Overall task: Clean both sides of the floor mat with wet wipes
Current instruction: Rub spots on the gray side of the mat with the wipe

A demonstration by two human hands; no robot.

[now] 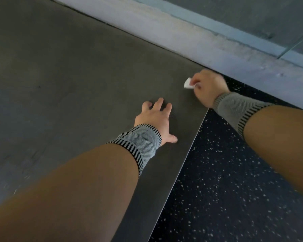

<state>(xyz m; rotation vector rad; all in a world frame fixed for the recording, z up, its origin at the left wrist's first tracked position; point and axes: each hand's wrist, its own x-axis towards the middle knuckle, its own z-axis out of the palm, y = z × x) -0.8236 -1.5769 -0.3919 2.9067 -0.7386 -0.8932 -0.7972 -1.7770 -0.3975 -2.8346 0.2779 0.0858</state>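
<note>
Wiping in hand — floor mat [77,75] corner, upper right.
Wet wipe [188,83] pinched by right hand [211,88]; left hand [154,117] splayed flat — next stroke needs the mat pinned.

one floor mat [77,67], one wet wipe [188,83], two hands, left hand [154,117], right hand [211,86], two wrist bands

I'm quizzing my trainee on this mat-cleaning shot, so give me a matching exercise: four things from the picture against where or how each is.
Things:
1. left hand
2. right hand
3. small white wet wipe
4. black speckled rubber floor

States:
A. pinched at the mat's far corner
B. spread flat on the grey floor mat
C. gripping the wipe
D. beside the mat's right edge

Pairs: 1-B, 2-C, 3-A, 4-D
</note>
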